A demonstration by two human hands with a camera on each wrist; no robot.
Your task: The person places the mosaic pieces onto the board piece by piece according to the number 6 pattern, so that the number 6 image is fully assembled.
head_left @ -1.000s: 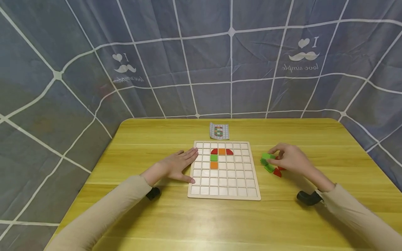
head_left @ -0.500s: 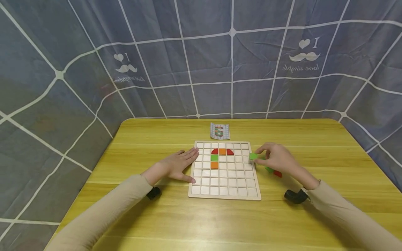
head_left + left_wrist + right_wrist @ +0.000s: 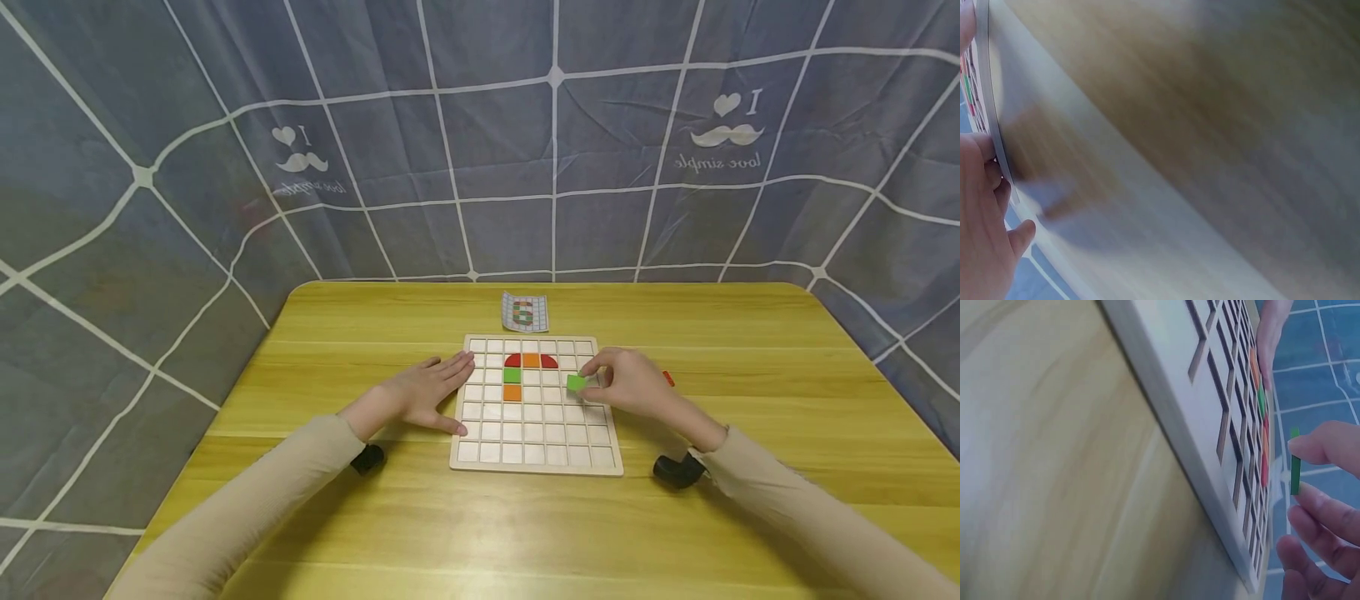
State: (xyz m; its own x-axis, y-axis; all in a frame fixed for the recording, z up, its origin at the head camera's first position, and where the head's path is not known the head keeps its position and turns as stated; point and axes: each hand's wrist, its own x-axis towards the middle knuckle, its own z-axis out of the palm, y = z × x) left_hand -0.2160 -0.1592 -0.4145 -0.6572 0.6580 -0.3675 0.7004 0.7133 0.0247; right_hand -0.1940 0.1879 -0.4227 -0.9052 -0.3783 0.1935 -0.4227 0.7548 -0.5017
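Observation:
A wooden grid board [image 3: 533,454] lies mid-table. Across its upper part run a red rounded tile [image 3: 513,361], an orange tile [image 3: 531,360] and another red rounded tile [image 3: 549,362]. Below the left one sit a green tile [image 3: 512,376] and a second orange tile [image 3: 512,392]. My left hand [image 3: 423,397] rests with spread fingers at the board's left edge. Thumb and fingers of my right hand [image 3: 636,390] pinch a loose green square tile [image 3: 575,382] above the board's right side. In the right wrist view this pinched tile [image 3: 1295,465] shows edge-on.
A small printed card [image 3: 525,312] with a coloured grid pattern lies behind the board. Just past my right hand a red piece [image 3: 668,379] peeks out; the hand hides the other loose pieces. A grey curtain [image 3: 502,237] hangs behind the table [image 3: 360,533].
My right hand has picked the green tile from the loose pieces at the right and carried it left, over the board. The left hand stays in place.

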